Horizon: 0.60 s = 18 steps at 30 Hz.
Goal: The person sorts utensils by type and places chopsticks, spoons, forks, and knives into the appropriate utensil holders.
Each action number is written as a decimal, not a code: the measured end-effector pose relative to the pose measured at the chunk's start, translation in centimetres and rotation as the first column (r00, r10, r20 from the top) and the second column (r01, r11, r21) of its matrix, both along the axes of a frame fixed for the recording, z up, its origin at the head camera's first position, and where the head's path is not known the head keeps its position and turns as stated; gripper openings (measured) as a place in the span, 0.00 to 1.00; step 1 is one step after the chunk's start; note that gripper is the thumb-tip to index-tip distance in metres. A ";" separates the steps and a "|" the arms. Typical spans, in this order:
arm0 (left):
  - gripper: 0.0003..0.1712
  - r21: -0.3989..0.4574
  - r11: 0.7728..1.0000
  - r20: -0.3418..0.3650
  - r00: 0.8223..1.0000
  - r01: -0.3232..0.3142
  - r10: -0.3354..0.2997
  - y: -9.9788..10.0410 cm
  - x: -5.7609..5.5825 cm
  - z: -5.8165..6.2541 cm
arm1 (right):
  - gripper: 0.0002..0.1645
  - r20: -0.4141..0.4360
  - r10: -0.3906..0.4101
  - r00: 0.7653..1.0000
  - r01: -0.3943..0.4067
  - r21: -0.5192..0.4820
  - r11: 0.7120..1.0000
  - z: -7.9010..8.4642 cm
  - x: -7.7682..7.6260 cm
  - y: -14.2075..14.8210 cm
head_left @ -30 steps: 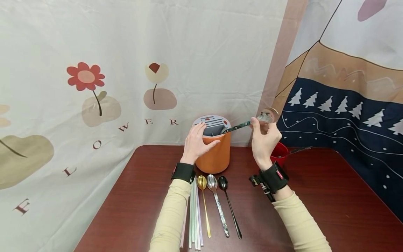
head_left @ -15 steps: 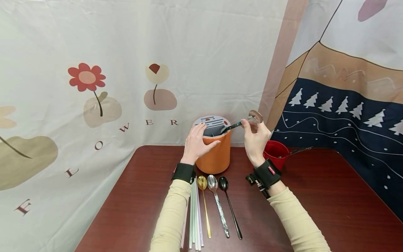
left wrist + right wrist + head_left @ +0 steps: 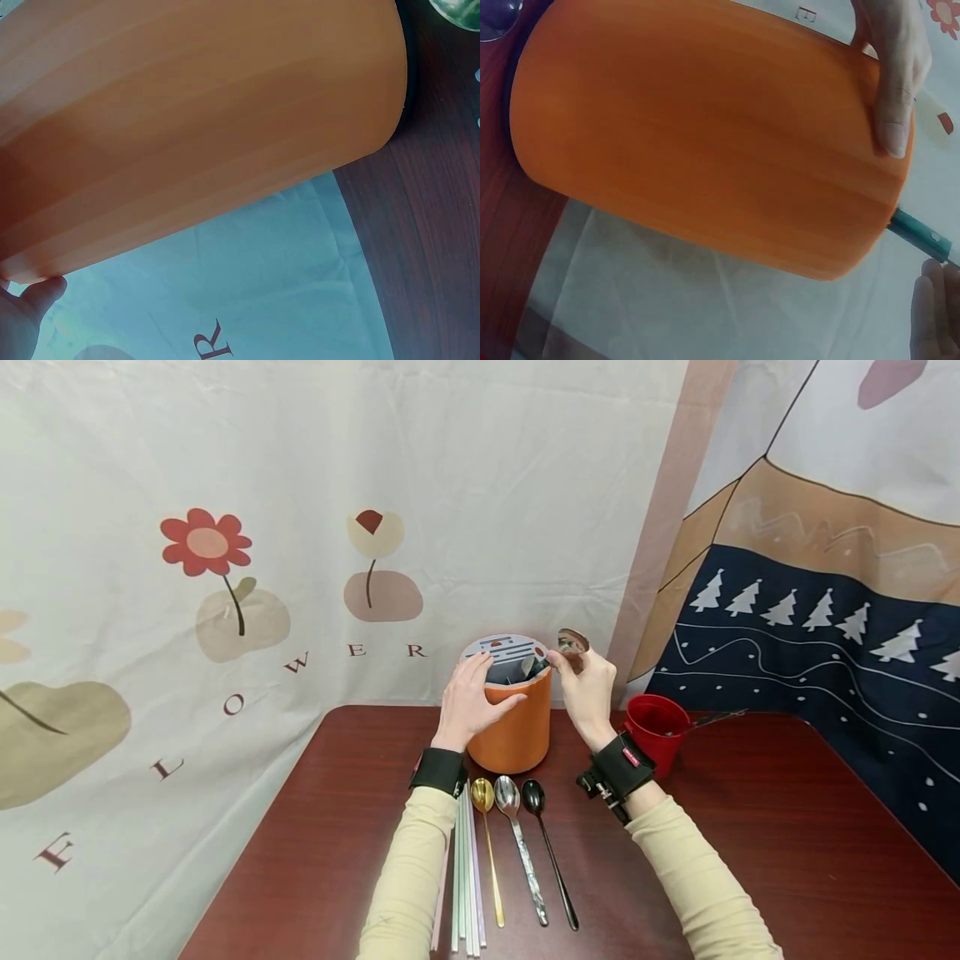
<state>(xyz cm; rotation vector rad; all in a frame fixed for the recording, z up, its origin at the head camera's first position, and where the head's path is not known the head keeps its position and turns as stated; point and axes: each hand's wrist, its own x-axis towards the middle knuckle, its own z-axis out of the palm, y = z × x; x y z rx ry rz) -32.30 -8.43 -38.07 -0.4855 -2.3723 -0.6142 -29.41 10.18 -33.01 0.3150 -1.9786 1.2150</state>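
Gripping the ladle w/ the R hand, fingers curled, right up by the bowl! At the R side of the orange holder, tilted, w/ its green handle poking over the rim & down into the opening. Can't tell how deep. Holding that same holder at the rim w/ the L hand, thumb pressed to the outer wall, fingers across the L edge of the slotted lid. Into the gap in front of the lid: dark grey inside, plus smth leaf-shaped & greyish right by the handle, too small to ID.

Over to the R, just beside the R wrist, standing upright on the table: red cup, w/ a slim utensil leaning out over its rim toward the R. Can't make out its lower end.

In front of the holder, out of any container, side by side, L to R: pale sticks in green, white & purple, partly hidden by the L sleeve; gold spoon; silver spoon w/ patterned handle; black spoon. All w/ bowls toward the holder.
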 end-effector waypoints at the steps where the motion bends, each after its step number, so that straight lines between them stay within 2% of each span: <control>1: 0.47 -0.003 1.000 -0.002 1.000 -0.002 0.002 0.0 0.0 0.0 | 0.13 0.014 0.010 1.000 -0.010 0.013 1.000 0.0 0.0 -0.1; 11: 0.46 0.000 1.000 0.007 1.000 0.004 -0.004 -0.1 0.1 0.0 | 0.14 0.134 0.041 0.990 -0.063 0.165 0.984 -0.3 -0.2 -0.9; 18: 0.46 0.011 1.000 0.006 1.000 0.018 -0.018 -0.1 0.2 0.0 | 0.13 0.246 0.038 0.969 -0.087 0.189 0.978 -1.2 -0.1 -0.9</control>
